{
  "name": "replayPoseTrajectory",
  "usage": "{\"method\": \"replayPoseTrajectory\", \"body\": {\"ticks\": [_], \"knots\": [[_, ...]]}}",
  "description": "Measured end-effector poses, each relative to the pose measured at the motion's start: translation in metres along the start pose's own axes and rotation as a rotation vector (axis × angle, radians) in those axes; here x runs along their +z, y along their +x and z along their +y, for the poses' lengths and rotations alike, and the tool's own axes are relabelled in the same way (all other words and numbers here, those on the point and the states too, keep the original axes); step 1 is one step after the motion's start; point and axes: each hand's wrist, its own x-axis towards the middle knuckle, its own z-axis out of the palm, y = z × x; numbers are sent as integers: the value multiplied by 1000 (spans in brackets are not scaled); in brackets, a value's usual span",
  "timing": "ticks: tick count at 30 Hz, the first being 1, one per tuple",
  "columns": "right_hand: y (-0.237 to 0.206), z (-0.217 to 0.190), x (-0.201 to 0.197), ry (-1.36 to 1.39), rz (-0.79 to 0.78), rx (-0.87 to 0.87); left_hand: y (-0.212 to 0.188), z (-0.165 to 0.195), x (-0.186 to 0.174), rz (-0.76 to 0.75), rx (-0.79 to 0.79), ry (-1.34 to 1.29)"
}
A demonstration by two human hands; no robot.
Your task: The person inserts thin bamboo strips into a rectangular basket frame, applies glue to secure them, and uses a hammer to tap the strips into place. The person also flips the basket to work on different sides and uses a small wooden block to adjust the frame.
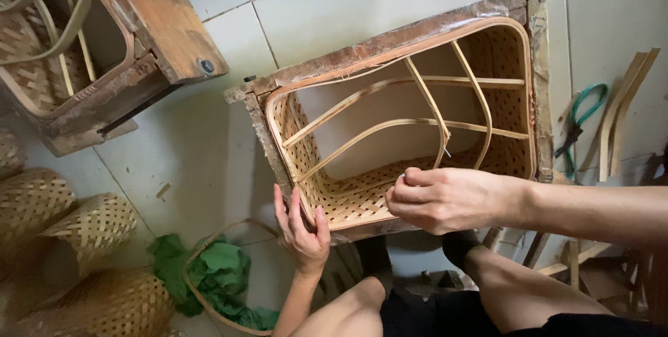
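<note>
A woven bamboo basket (362, 201) sits inside a worn wooden frame mould (417, 31) on the tiled floor, with thin bamboo strips (417, 125) bent across its opening. My left hand (300, 229) rests fingers-up against the near left corner of the mould and basket rim. My right hand (445, 199) is closed at the near rim, pinching what looks like a thin strip or wire end. My knees show below.
A second wooden mould with a basket (83, 52) stands at top left. Several woven baskets (83, 239) pile at the left. A bamboo hoop with green cloth (219, 274) lies by my left wrist. Green-handled pliers (581, 118) and bamboo slats (623, 111) lie at right.
</note>
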Motion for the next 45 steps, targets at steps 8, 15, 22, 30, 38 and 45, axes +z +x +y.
{"method": "replayPoseTrajectory", "body": {"ticks": [8,15,22,30,38,45], "knots": [[2,-2,2,9,-22,-11,2,2,1,21,14,-7],[-1,-4,5,-36,-44,-22,-1,-2,3,24,26,31],[-19,6,8,312,54,202,5,-7,3,-43,-39,-115],[-115,22,-1,427,298,997,83,-52,19,-500,-802,-386],[-166,-26,38,862,1012,1284,72,-37,11,-333,-580,-676],[-169,-25,62,1062,1192,1265,154,5,-26,-155,242,-111]]}}
